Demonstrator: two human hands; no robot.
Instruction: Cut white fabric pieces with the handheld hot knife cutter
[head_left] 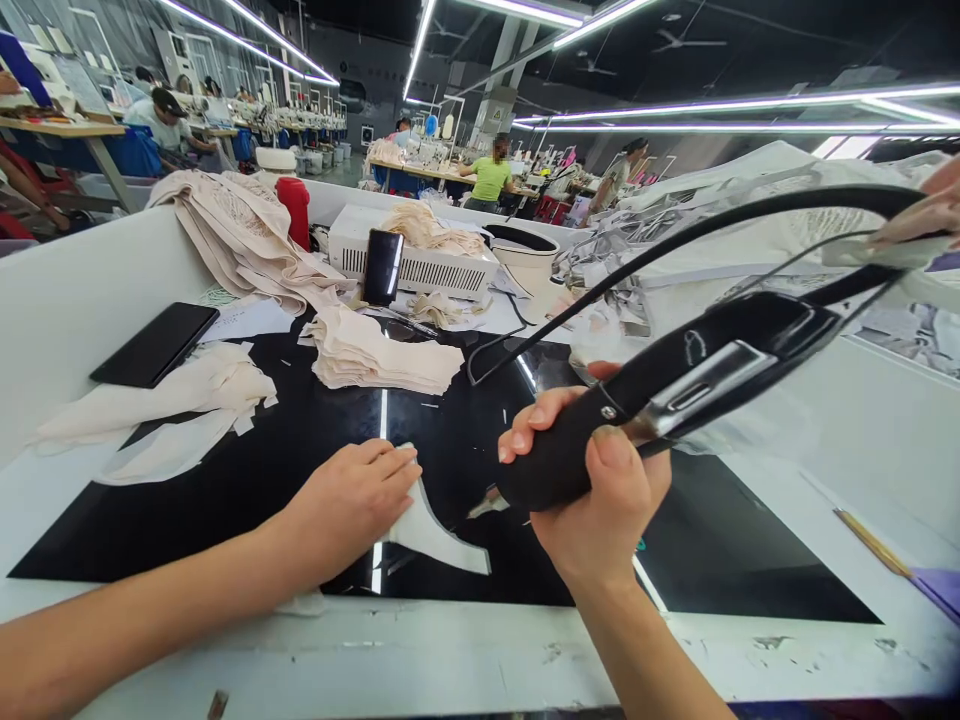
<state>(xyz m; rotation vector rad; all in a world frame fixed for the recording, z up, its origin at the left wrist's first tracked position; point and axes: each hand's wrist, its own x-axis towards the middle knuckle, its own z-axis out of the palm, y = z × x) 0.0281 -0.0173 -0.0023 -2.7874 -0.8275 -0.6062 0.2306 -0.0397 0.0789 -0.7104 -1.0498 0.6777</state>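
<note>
My left hand lies flat, palm down, pressing on a pale, curved fabric piece. The fabric rests on a glossy black board. My right hand is wrapped round a black corded hand tool with a silver lever, raised above the board. The thumb lies beside the lever. The tool's working end is hidden, so I cannot tell its exact kind. A thick black cord loops away from it. A neat stack of beige fabric pieces sits beyond my left hand.
Loose cloth pieces and a dark tablet-like slab lie at left. A phone leans on a white vented box. Another hand shows at the right edge, near the cord. A yellow-handled tool lies at right.
</note>
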